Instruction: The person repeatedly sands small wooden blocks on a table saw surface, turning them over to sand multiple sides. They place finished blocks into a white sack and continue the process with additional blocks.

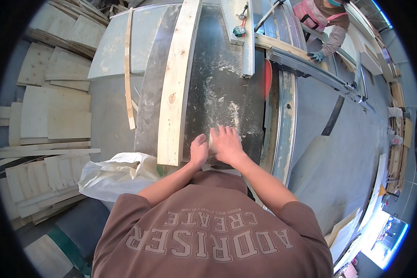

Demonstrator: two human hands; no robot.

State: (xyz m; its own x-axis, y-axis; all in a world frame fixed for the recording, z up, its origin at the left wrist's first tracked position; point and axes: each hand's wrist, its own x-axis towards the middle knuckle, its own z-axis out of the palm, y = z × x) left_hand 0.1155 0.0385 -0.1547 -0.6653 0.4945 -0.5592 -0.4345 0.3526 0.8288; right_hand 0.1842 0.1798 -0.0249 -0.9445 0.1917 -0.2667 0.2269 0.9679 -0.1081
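At the near end of the dark table [209,99], in the head view, we have both bare hands close together, and from them we read the clock. Our left hand [199,151] has its fingers loosely curled, thumb side inward; our right hand [227,144] lies palm down, its fingers nearly straight, a little spread and pointing toward twelve. Between them sits a small pale piece [211,144], mostly hidden, so we cannot tell whether either hand pinches it or merely touches it. Having a hand on each side probably steadies it. At eleven, the long board [175,88] lies lengthwise on the table, probably so that the surface bears its weight. Between twelve and one stands the metal fence [248,55], likely set there as a straight guide, with the red guard [268,78] near one, presumably covering a blade. The crumpled bag [125,171] rests past eight, and a thin strip [128,69] lies between ten and eleven. Well apart, between one and two, a co-worker's gloved hand [316,56] rests by the rail [306,68].
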